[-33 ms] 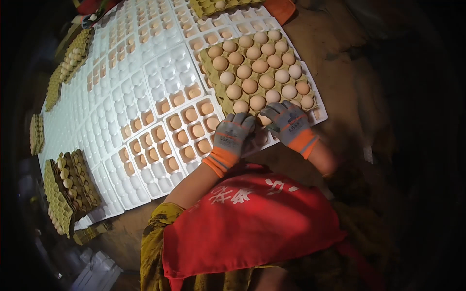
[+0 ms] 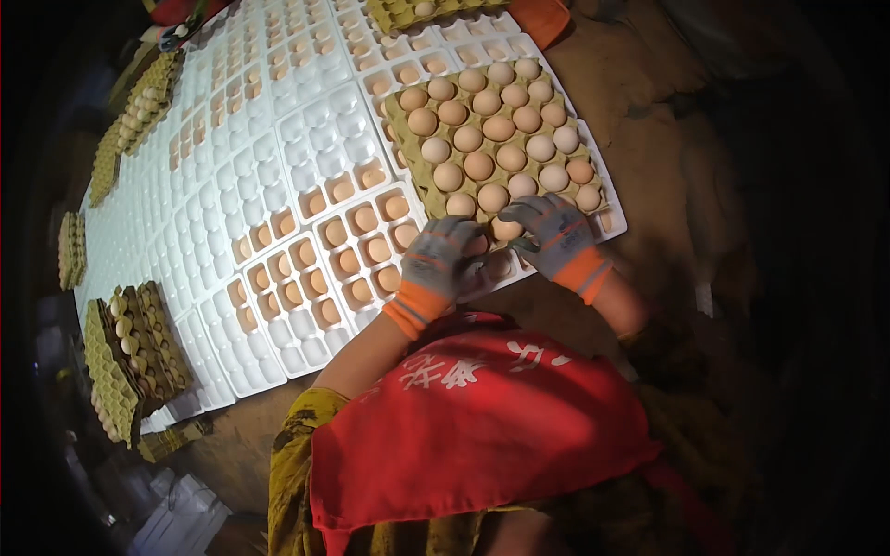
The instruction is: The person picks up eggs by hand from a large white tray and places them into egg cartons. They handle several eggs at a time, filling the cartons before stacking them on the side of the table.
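Observation:
A pulp egg tray (image 2: 402, 137) with rows of brown and pale eggs lies on top of white moulded trays at the right. My left hand (image 2: 439, 259), in a grey and orange glove, is at the near edge of the pulp tray, its fingers curled round a brown egg (image 2: 476, 246). My right hand (image 2: 558, 237), gloved alike, has its fingertips bent over another egg (image 2: 506, 229) at the same edge. The fingers partly cover both eggs. Just below the hands, a white tray's compartments (image 2: 501, 267) show between them.
White compartment trays (image 2: 324, 134) spread far to the left, some cells holding eggs. Pulp trays with eggs stand at the left edge (image 2: 139, 347), far left (image 2: 139, 116) and at the back (image 2: 436, 13). An orange object (image 2: 540, 20) sits behind the right corner.
My left hand has drawn slightly left and down, and the egg by its fingers shows more. My right hand has shifted a little, uncovering more of the egg under its fingertips.

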The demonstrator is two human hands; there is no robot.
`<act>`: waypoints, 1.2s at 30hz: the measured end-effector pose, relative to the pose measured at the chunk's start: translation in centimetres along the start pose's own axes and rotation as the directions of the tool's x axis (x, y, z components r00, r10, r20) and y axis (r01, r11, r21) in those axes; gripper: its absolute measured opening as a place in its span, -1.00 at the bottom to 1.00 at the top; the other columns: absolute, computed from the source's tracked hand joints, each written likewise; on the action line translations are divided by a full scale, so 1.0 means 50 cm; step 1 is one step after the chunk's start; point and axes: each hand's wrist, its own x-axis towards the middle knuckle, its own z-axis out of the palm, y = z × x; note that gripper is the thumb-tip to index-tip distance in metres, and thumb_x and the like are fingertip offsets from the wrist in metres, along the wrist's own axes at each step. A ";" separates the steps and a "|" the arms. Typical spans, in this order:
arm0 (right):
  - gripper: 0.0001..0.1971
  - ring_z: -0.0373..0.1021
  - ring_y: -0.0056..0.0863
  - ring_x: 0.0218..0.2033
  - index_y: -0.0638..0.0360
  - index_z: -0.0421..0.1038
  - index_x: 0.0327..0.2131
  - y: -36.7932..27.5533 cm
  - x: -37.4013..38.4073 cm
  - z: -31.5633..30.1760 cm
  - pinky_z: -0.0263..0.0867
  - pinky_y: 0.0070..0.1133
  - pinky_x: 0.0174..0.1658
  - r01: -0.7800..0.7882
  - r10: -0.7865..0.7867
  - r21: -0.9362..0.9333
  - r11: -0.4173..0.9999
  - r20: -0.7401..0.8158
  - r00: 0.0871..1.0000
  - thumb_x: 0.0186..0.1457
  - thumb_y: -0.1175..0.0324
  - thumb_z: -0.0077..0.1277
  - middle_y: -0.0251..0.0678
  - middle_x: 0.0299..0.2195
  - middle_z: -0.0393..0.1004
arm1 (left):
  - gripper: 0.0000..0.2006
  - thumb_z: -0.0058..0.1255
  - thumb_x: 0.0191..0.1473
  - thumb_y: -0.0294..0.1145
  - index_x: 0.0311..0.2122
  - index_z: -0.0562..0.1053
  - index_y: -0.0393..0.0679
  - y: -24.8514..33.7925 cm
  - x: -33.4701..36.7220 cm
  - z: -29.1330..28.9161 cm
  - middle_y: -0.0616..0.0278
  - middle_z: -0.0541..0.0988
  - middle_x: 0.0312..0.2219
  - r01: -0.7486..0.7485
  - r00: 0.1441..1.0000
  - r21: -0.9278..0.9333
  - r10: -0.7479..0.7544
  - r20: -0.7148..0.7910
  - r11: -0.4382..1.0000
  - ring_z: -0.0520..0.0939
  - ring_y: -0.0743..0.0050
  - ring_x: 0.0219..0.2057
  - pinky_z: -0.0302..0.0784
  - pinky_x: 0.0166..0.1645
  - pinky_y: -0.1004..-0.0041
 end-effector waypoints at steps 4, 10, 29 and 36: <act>-0.58 0.41 -0.56 -0.06 0.27 0.37 0.04 0.061 0.005 -0.057 0.40 -0.56 0.01 -0.201 0.345 0.924 0.324 0.082 0.935 0.06 0.43 0.04 -0.32 -0.11 0.46 | -0.76 0.02 0.20 -0.47 -0.02 0.44 -0.21 -0.037 -0.011 -0.040 0.29 0.54 -0.18 0.125 0.924 -0.925 -0.381 -0.024 0.359 0.60 0.44 -0.22 0.55 -0.03 0.48; -0.53 0.44 -0.26 -0.05 0.05 0.44 0.01 0.027 0.086 -0.071 0.38 -0.34 0.01 0.027 0.009 0.380 0.925 -0.093 0.996 -0.01 0.25 0.27 -0.27 -0.13 0.48 | -0.51 0.28 -0.06 -0.27 0.00 0.42 -0.12 0.044 0.071 -0.049 0.02 0.49 -0.13 0.115 0.991 0.283 -0.093 -0.092 0.952 0.59 0.02 -0.12 0.59 -0.15 0.19; -0.34 0.39 -0.17 0.10 -0.23 0.38 0.16 -0.012 0.219 -0.075 0.39 -0.31 0.07 -0.017 0.097 -0.333 0.943 0.226 0.969 -0.08 0.24 0.33 -0.16 0.26 0.21 | -0.63 0.13 0.07 -0.34 0.03 0.50 0.08 0.001 0.171 -0.069 0.11 0.46 -0.07 0.297 0.939 0.573 -0.342 -0.031 0.764 0.64 0.03 -0.13 0.65 -0.19 0.23; -0.52 0.44 -0.33 -0.02 -0.04 0.47 0.03 0.043 0.204 -0.036 0.41 -0.40 -0.03 -0.055 0.072 0.194 0.979 -0.081 0.994 -0.01 0.28 0.29 -0.21 0.05 0.39 | -0.50 0.40 -0.14 -0.12 -0.09 0.53 -0.11 -0.063 0.111 -0.137 0.12 0.51 -0.11 0.327 0.902 -0.183 -0.364 -0.234 0.927 0.63 0.16 -0.18 0.60 -0.22 0.31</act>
